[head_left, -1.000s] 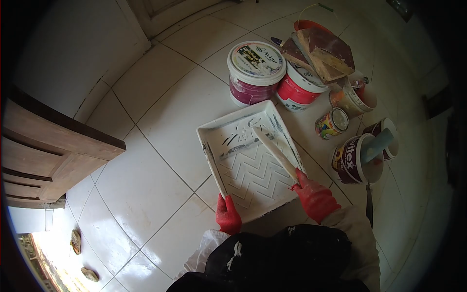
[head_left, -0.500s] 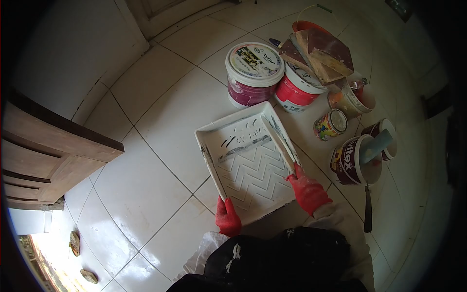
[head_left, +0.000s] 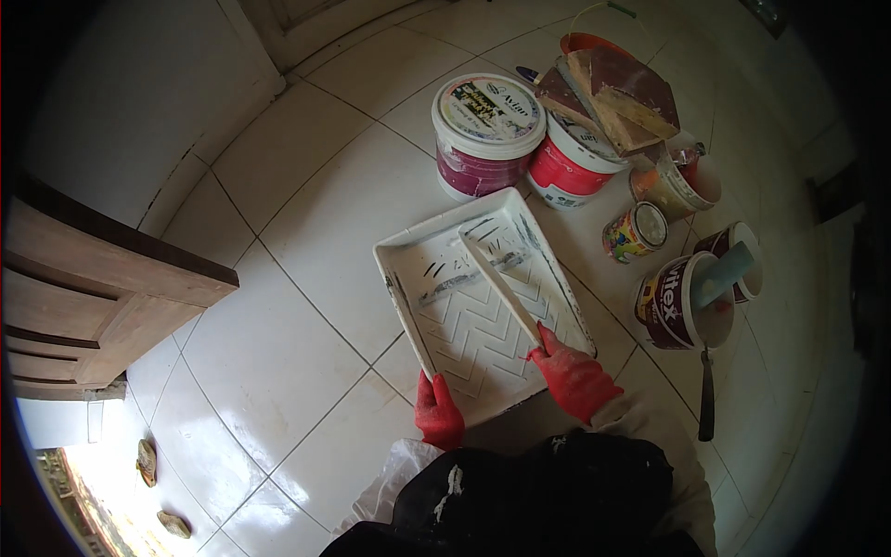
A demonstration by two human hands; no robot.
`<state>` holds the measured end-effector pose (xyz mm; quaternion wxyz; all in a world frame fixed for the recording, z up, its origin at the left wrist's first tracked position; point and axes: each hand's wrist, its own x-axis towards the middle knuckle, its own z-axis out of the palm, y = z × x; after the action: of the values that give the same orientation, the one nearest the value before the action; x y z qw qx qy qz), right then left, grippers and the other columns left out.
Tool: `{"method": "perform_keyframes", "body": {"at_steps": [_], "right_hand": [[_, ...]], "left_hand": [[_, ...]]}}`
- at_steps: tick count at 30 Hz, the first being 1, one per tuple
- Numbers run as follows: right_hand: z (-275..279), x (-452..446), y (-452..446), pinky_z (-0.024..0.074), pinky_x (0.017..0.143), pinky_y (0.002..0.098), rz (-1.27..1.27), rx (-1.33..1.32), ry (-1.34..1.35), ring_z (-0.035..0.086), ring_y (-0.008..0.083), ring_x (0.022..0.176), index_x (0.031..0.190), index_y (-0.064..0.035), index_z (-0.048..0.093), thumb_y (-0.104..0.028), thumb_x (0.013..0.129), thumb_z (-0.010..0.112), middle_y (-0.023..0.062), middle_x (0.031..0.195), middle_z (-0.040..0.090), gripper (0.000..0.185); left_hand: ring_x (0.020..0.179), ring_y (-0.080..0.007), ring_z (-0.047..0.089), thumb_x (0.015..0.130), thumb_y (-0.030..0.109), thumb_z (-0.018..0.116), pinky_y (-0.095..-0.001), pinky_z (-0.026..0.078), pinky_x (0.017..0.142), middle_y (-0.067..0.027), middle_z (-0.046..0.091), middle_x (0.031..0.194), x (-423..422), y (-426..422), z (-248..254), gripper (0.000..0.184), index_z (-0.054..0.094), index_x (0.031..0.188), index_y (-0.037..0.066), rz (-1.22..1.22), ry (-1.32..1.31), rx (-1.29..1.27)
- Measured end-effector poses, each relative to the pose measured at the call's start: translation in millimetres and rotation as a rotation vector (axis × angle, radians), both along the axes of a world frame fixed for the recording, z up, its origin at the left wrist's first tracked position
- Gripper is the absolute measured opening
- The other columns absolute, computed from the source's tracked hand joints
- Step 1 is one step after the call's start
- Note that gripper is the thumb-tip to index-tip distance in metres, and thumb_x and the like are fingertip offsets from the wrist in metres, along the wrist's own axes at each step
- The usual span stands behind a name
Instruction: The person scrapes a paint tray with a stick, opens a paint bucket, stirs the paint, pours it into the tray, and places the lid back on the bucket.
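A white paint tray [head_left: 483, 330] with a zigzag ribbed floor lies below me, smeared with grey and dark streaks. My left hand [head_left: 438, 411], in a red glove, pinches the tray's near left rim. In a matching glove, my right hand [head_left: 574, 376] is closed on the lower end of a long pale stick [head_left: 501, 290]. The stick slants over the tray's inside, its far end near the deep part. Whether its tip touches the tray I cannot tell.
Beyond the tray stand a purple-and-white bucket [head_left: 487, 139] and a red-and-white bucket [head_left: 571, 167] with wooden blocks [head_left: 626, 97] on top. A small can [head_left: 635, 232] and a Vitex bucket [head_left: 668, 302] are at the right. A wooden door [head_left: 111, 288] is at the left.
My right hand has swung the stick to the right side of the tray, then back left over its middle. My left hand keeps its hold on the rim.
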<state>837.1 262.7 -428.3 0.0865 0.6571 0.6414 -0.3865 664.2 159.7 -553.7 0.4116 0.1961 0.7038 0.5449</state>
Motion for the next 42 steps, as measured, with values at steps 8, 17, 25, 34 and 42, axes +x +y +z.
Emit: {"method": "perform_keyframes", "body": {"at_steps": [8,17,25,34,42], "right_hand": [[-16.8,20.8,3.3,0.0511,0.079,0.0463,-0.048,0.202,-0.066,0.063,0.0395,0.093,0.143,-0.0091,0.038,-0.03,0.102,0.042,0.0245,0.114,0.061,0.046],[11.8,23.4,26.3,0.0487,0.075,0.0476,0.072,0.214,-0.154,0.064,0.0392,0.088,0.143,-0.008,0.034,-0.031,0.1,0.048,0.0201,0.095,0.066,0.051],[19.0,25.8,25.8,0.0487,0.077,0.0473,0.072,0.179,-0.235,0.064,0.0393,0.091,0.143,-0.0083,0.033,-0.032,0.1,0.048,0.0208,0.098,0.067,0.052],[13.3,23.2,36.5,0.0484,0.078,0.0484,0.065,0.107,-0.251,0.064,0.0402,0.092,0.145,-0.0124,0.031,-0.035,0.099,0.048,0.0213,0.099,0.066,0.054],[7.9,48.1,32.1,0.0488,0.079,0.0472,0.254,0.258,-0.207,0.062,0.0384,0.098,0.147,-0.0183,0.032,-0.034,0.096,0.054,0.0198,0.107,0.064,0.058]], "left_hand": [[0.116,-0.0187,0.056,0.101,0.02,0.05,-0.0313,0.041,0.1,-0.0105,0.062,0.124,0.1,0.0,1.5,0.04,0.052,0.135,0.001,0.032,-0.035,-0.021],[0.115,-0.0169,0.056,0.101,0.019,0.051,-0.0293,0.041,0.099,-0.0093,0.063,0.123,1.2,-3.0,-16.8,0.04,0.051,0.136,0.001,0.072,-0.071,0.063],[0.109,-0.0191,0.061,0.1,0.021,0.05,-0.0308,0.045,0.094,-0.0111,0.066,0.118,4.6,-5.4,-15.3,0.041,0.051,0.137,0.004,0.029,0.015,-0.033],[0.107,-0.0179,0.062,0.1,0.021,0.05,-0.0303,0.046,0.092,-0.0101,0.067,0.117,-5.2,-4.5,-11.5,0.041,0.051,0.137,0.005,-0.009,0.022,-0.074],[0.112,-0.018,0.059,0.1,0.022,0.051,-0.03,0.044,0.096,-0.0103,0.065,0.121,-11.2,-3.1,-9.7,0.042,0.05,0.137,0.003,-0.031,0.047,-0.011]]}}
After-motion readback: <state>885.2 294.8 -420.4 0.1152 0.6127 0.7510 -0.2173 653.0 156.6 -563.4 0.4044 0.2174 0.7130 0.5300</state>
